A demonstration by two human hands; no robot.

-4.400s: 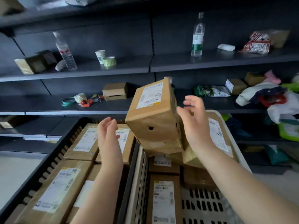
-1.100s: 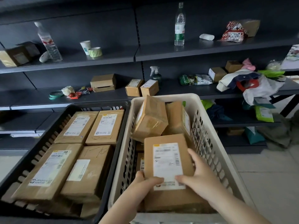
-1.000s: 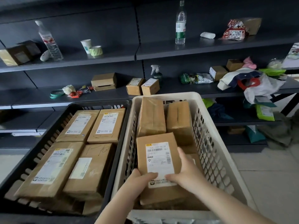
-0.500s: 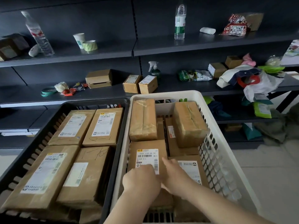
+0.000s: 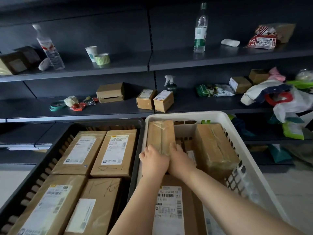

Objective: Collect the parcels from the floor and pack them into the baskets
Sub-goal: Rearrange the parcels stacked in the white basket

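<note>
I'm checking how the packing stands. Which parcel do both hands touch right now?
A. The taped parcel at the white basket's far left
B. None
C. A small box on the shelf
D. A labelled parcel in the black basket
A: the left hand and right hand both rest on the near end of the taped parcel in the white basket.

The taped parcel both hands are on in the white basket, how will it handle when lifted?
The taped parcel probably stays stiff: its edges look square. The glossy tape may feel slippery. Both hands, left hand and right hand, suggest some weight.
</note>
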